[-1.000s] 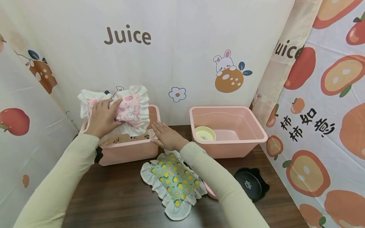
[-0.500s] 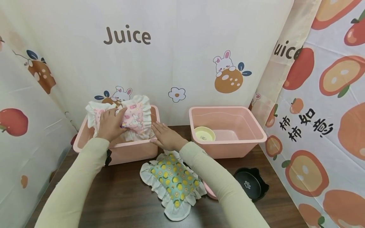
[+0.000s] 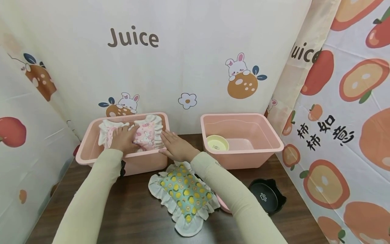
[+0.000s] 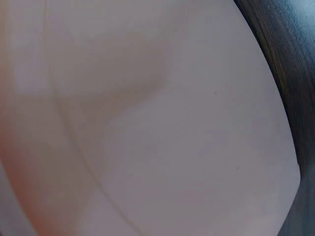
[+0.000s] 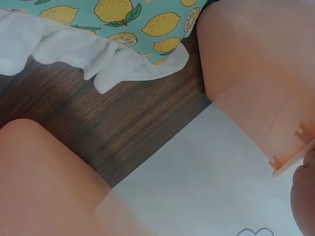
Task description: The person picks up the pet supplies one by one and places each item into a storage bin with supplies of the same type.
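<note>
In the head view my left hand (image 3: 124, 139) grips a small pink pillow (image 3: 145, 135) with bunny prints and a white ruffle. The pillow lies inside the left pink plastic bin (image 3: 140, 164), pinched in at its middle where the hand holds it. With fingers straight, my right hand (image 3: 178, 146) rests on that bin's right rim; part of it shows at the edge of the right wrist view (image 5: 304, 196). A pale green pillow (image 3: 186, 191) printed with lemons lies on the table, just in front of the bin. Only bin wall fills most of the left wrist view.
A second pink bin (image 3: 243, 159) stands to the right, holding a yellow bowl (image 3: 217, 143). On the table (image 3: 134, 210) are a black cat-eared bowl (image 3: 265, 196) and a pink item (image 3: 223, 204) partly hidden by the right sleeve. Printed curtains (image 3: 189, 61) hang behind and at both sides.
My left hand has lowered the pink pillow from above the left bin down into it, moving slightly right. My right hand has stayed on the rim.
</note>
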`<state>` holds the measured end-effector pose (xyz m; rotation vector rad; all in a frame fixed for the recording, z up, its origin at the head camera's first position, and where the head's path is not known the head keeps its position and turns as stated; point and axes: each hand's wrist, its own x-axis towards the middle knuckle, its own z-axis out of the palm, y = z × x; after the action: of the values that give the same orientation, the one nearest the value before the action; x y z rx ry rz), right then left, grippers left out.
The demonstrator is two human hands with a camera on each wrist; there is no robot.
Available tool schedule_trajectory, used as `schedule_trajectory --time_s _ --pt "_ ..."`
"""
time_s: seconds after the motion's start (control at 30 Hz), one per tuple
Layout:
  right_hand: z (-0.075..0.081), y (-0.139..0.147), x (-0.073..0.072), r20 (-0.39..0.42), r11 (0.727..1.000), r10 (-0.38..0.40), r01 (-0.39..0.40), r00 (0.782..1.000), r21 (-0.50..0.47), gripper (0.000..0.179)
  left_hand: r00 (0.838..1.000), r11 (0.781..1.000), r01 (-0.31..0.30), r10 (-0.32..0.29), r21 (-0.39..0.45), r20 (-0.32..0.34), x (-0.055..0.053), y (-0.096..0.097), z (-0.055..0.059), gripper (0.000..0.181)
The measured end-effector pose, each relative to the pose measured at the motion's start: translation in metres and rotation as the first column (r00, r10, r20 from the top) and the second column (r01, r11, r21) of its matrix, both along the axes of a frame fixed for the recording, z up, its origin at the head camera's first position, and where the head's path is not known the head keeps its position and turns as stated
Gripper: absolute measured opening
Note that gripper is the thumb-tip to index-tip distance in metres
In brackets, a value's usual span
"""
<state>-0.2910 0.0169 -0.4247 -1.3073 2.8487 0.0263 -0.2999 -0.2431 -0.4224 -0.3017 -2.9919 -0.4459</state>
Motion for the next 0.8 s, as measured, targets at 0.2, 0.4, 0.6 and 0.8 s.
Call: schedule_trajectory --time_s 0.2,0.4,0.6,0.8 --pt "-0.001 -0.001 -0.001 -0.002 1.0 0.006 -0.006 1.0 -0.014 0.071 0.996 1.0 -0.008 0.009 -0.015 0.094 -0.004 0.001 -0.006 0.092" --pt "-0.003 0.001 -0.002 -0.01 1.0 0.0 0.0 1.0 -0.021 0.072 0.983 1.0 -0.009 0.013 -0.024 0.183 -0.01 0.003 -0.01 0.09" --pt "-0.004 0.001 -0.002 -0.003 1.0 -0.002 0.002 1.0 -0.031 0.071 0.975 0.999 0.019 -0.009 -0.046 0.222 -0.01 0.003 -0.011 0.089" --pt "-0.003 0.0 -0.001 -0.003 1.0 0.003 -0.004 1.0 -0.017 0.071 0.965 0.996 0.073 -0.06 -0.043 0.257 -0.008 0.0 -0.013 0.084"
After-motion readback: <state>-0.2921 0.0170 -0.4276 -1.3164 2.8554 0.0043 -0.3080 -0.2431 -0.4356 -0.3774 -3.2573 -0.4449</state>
